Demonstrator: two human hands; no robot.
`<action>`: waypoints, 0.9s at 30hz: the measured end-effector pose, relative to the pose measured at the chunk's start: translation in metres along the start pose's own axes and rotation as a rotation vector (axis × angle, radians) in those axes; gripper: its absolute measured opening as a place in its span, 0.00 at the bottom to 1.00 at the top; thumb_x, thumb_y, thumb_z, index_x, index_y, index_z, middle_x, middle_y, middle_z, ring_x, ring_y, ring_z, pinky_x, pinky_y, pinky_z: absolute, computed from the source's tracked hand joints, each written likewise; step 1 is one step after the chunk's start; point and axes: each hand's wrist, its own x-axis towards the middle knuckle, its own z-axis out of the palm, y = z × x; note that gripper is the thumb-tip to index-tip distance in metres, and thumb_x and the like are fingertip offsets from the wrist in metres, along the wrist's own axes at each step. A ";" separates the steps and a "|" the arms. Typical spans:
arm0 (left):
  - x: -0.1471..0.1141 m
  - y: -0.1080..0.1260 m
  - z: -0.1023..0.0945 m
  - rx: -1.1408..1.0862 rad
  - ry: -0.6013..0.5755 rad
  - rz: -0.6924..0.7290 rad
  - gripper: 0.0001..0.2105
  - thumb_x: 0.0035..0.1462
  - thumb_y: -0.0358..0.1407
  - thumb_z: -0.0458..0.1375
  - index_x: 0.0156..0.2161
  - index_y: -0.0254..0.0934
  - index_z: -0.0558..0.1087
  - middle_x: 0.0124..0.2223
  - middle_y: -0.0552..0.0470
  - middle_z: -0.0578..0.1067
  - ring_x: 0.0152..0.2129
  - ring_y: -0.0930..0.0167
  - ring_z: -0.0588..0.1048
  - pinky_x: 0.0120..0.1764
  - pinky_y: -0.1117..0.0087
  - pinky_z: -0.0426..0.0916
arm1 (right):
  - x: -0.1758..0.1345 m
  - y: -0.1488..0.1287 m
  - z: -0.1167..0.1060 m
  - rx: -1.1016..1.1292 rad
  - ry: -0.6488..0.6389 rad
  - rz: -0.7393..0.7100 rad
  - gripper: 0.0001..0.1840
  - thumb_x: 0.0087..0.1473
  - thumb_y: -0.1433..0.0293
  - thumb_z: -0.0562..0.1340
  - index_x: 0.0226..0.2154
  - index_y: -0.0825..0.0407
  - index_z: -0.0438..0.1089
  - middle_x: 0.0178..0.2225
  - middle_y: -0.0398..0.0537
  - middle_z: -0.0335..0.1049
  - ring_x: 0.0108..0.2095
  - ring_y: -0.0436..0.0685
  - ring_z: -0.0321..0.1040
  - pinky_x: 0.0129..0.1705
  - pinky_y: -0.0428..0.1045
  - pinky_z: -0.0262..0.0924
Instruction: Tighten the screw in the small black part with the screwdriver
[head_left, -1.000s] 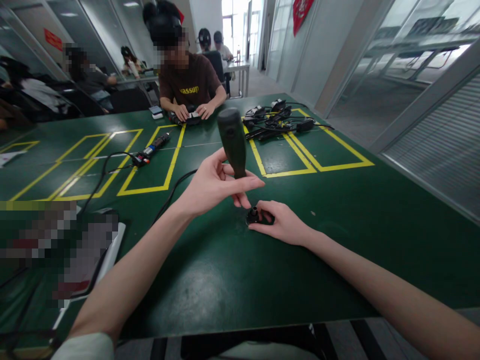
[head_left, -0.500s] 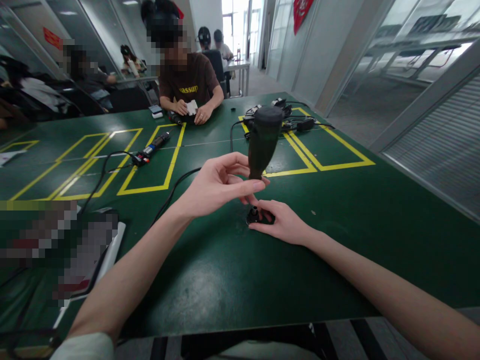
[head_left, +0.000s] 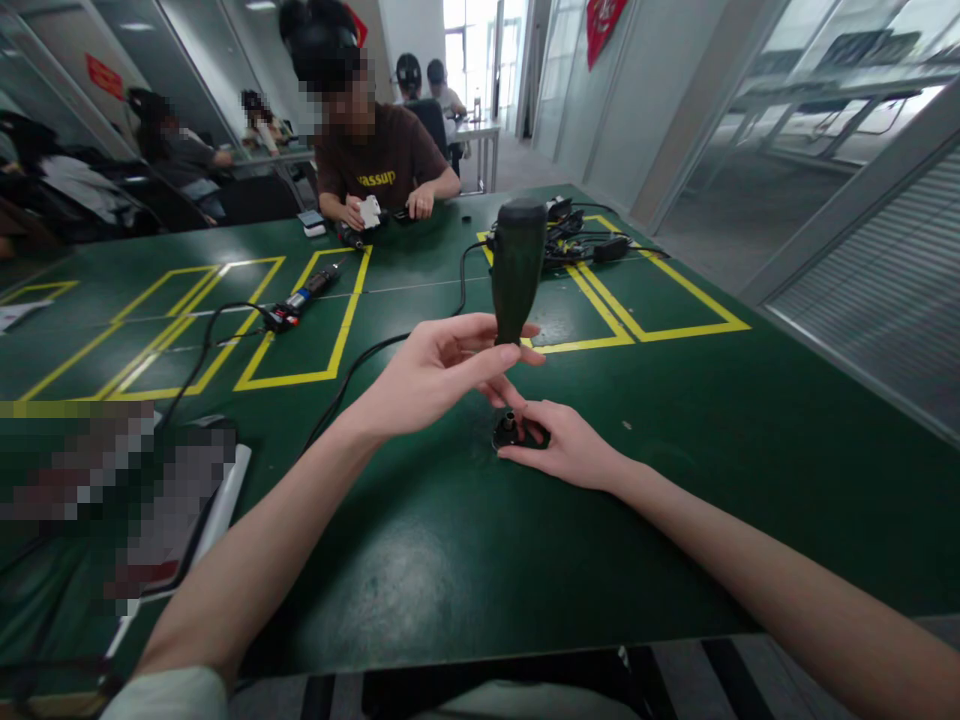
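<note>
In the head view, my left hand (head_left: 442,375) grips the narrow lower end of a dark, bottle-shaped handle (head_left: 519,260). The handle stands nearly upright in the air, its wide rounded end on top. Below it, my right hand (head_left: 574,440) lies on the table, thumb and fingers around a small flat black base (head_left: 504,432) with a short round socket sticking up. A gap separates the handle's lower end from that socket, though my left fingers partly cover the space between them.
The green table (head_left: 720,500) carries yellow tape outlines. A corded electric screwdriver (head_left: 311,292) lies left of centre, and a heap of black cables (head_left: 577,240) sits behind the handle. Pixelated flat items (head_left: 187,500) lie at the left. Across the table a co-worker (head_left: 386,150) holds small parts.
The handle, with my left hand around its neck, has shifted slightly left and become more upright. My right hand and the base stay put. The co-worker's hands have moved apart.
</note>
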 end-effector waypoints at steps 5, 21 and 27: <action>0.004 -0.004 0.001 0.030 0.130 0.026 0.22 0.51 0.46 0.74 0.41 0.34 0.71 0.40 0.50 0.83 0.21 0.76 0.80 0.25 0.77 0.74 | 0.000 0.000 -0.001 -0.009 -0.019 0.004 0.20 0.58 0.57 0.70 0.29 0.49 0.62 0.25 0.38 0.62 0.26 0.51 0.60 0.32 0.47 0.51; 0.002 -0.006 0.003 -0.016 0.008 0.026 0.19 0.59 0.46 0.69 0.45 0.34 0.72 0.39 0.50 0.83 0.26 0.74 0.82 0.31 0.75 0.77 | 0.000 0.001 0.000 -0.006 -0.011 0.012 0.19 0.57 0.59 0.71 0.29 0.50 0.63 0.25 0.39 0.63 0.25 0.51 0.60 0.31 0.47 0.51; 0.005 -0.010 0.004 -0.061 0.107 0.030 0.23 0.56 0.45 0.71 0.44 0.39 0.61 0.32 0.58 0.81 0.19 0.76 0.79 0.25 0.77 0.74 | -0.001 0.003 0.000 0.005 -0.008 -0.007 0.19 0.58 0.57 0.70 0.29 0.49 0.62 0.24 0.38 0.61 0.25 0.51 0.59 0.30 0.48 0.51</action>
